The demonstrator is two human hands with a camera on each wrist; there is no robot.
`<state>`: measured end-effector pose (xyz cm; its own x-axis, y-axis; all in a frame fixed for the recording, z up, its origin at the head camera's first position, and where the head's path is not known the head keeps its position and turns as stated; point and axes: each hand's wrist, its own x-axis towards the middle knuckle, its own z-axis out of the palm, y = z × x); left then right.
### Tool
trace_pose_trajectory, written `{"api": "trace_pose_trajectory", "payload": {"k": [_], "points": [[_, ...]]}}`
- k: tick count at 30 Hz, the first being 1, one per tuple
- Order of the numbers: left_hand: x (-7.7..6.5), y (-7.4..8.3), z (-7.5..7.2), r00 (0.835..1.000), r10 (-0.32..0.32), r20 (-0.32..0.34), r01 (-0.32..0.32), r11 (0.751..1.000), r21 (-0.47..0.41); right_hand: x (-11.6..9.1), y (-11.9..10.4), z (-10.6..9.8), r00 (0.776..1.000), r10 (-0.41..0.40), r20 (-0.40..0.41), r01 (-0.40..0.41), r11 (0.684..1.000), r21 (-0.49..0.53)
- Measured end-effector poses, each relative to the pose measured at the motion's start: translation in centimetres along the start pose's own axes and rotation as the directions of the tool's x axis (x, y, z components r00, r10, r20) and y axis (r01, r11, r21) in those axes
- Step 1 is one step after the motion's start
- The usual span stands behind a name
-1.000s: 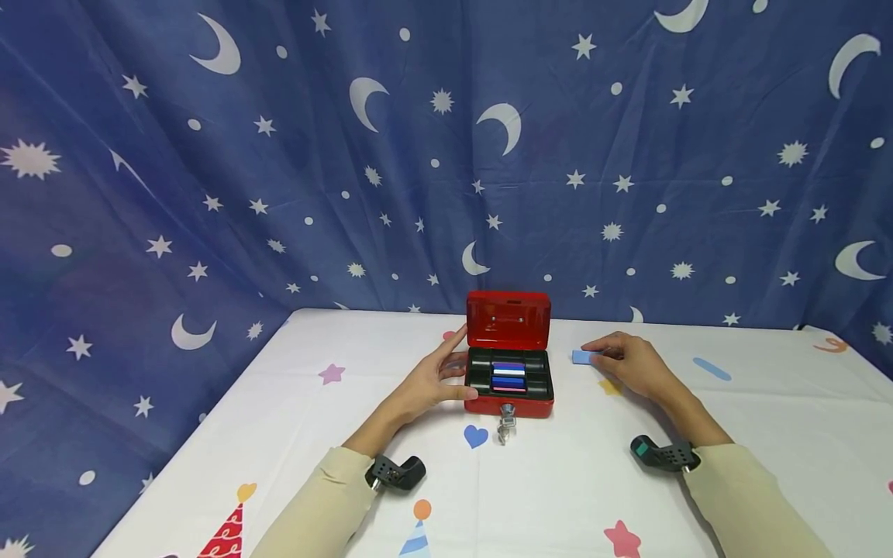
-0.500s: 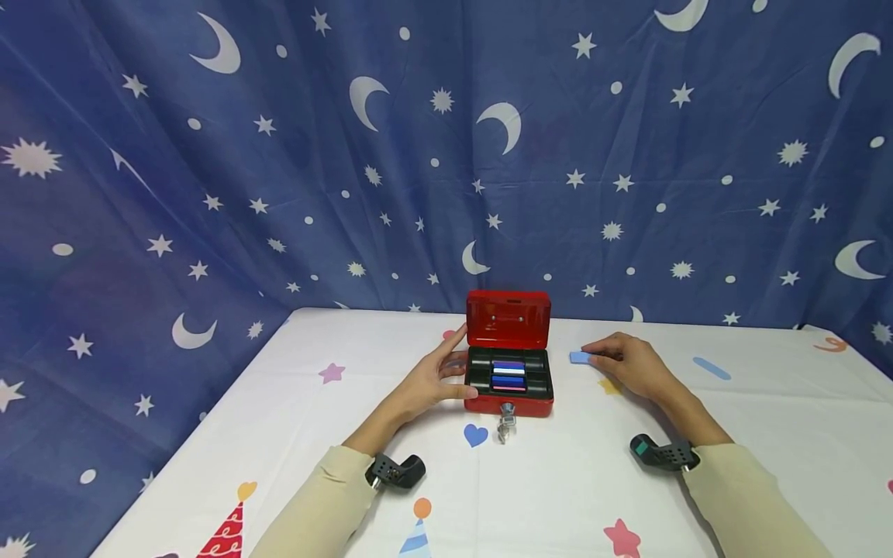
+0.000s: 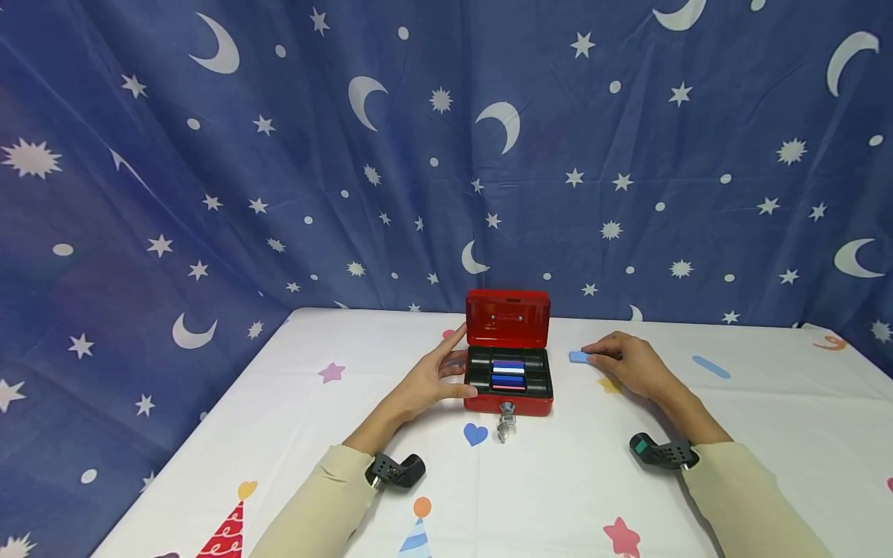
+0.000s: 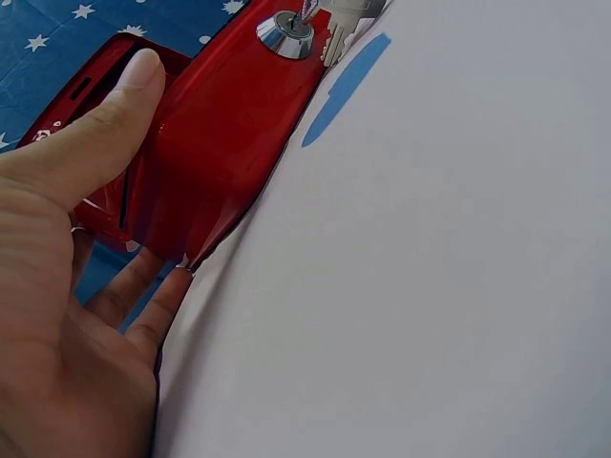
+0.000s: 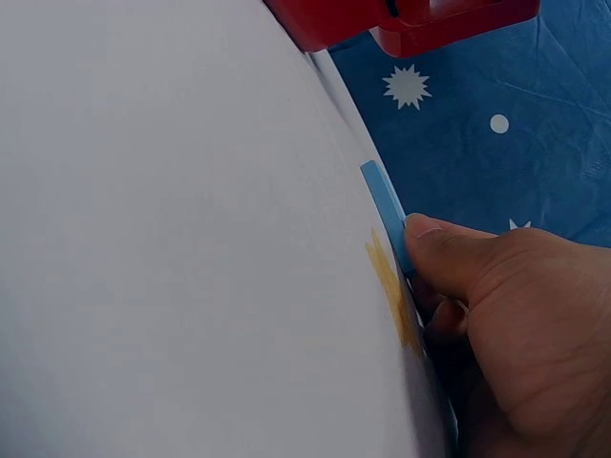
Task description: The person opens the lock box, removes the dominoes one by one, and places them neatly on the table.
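Observation:
A red cash box (image 3: 518, 406) stands on the table with its lid (image 3: 508, 319) raised. Inside its black tray (image 3: 537, 360), several flat blocks (image 3: 508, 370) in blue, white and pink lie in the middle compartments. My left hand (image 3: 427, 381) rests against the box's left side, fingers spread and fairly straight; its thumb (image 4: 110, 129) lies at the front corner and the index finger reaches up to the lid. To the right of the box, my right hand (image 3: 631, 363) pinches a flat light blue block (image 5: 385, 205) low at the tabletop. The fingers behind the block are partly hidden.
Keys (image 3: 505, 428) hang from the lock on the box's front. A white cloth (image 3: 544, 488) printed with stars, hearts and party hats covers the table. Behind it hangs a blue curtain (image 3: 418, 194) with moons and stars.
The light blue block has shifted very slightly left in my right hand's fingers. My left hand and the cash box stay as they were.

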<state>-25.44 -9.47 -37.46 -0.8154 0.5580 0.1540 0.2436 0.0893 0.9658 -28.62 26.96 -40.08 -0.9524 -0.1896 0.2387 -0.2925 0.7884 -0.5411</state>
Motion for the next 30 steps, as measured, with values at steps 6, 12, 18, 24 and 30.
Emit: {"api": "trace_pose_trajectory", "payload": {"k": [6,12,18,24,30], "points": [[0.11,-0.05,-0.01,1.0,-0.003,0.003,0.003,1.0,0.001,0.05,0.09,0.06,1.0,0.011,0.002,-0.011,1.0,-0.003],[0.06,-0.06,-0.03,1.0,0.003,0.0,-0.003,1.0,0.01,-0.03,0.0,0.04,0.999,0.037,0.003,-0.037,0.999,0.011],[-0.03,-0.08,0.02,1.0,0.003,-0.009,-0.003,1.0,0.021,-0.03,-0.08,0.1,0.998,0.054,0.006,-0.055,0.998,0.024],[-0.14,0.08,0.08,1.0,-0.012,-0.013,0.012,1.0,0.026,-0.08,-0.22,0.11,0.998,0.063,0.005,-0.064,0.997,0.032],[-0.08,0.07,0.02,1.0,-0.012,-0.006,0.012,1.0,0.012,-0.19,-0.36,-0.03,0.997,0.075,-0.003,-0.075,0.996,0.053]]}}
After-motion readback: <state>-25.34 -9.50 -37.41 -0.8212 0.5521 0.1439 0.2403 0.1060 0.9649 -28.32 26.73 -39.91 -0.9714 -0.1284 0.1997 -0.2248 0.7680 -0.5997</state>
